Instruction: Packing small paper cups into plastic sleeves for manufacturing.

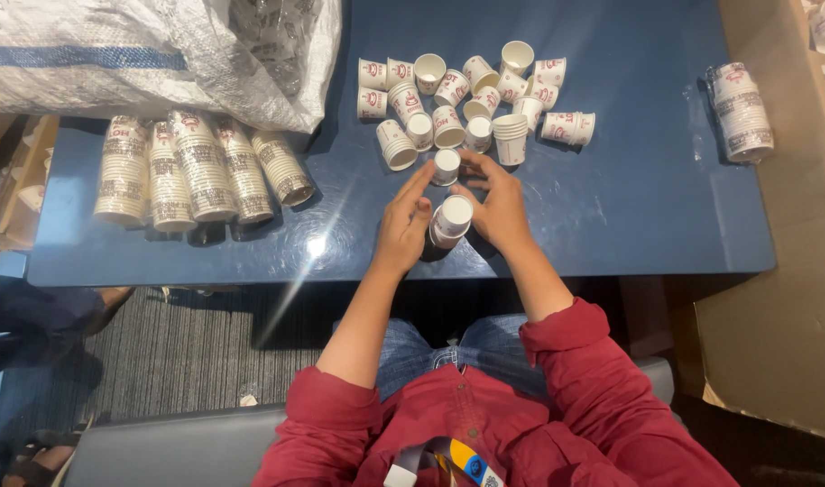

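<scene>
- We see our left hand (403, 221) and right hand (495, 206) close together over the middle of the blue desk (629, 216), towards its near edge.
- Between the palms stands a short stack of paper cups (450, 222); the right hand's fingers curl around it and grip it, while the left hand rests against its other side.
- Our left fingers (419, 183) lie together and stretch out to a single cup (446, 166), just beyond the stack; the right fingertips touch that cup too.
- Past it, towards the far edge, loose cups (457, 95) lie scattered, some upright, some tipped.
- Five long cup stacks (196, 167) lie side by side near the left edge.
- One more long stack (739, 112) lies at the right edge.
- A white woven sack (142, 54) covers the far left corner.
</scene>
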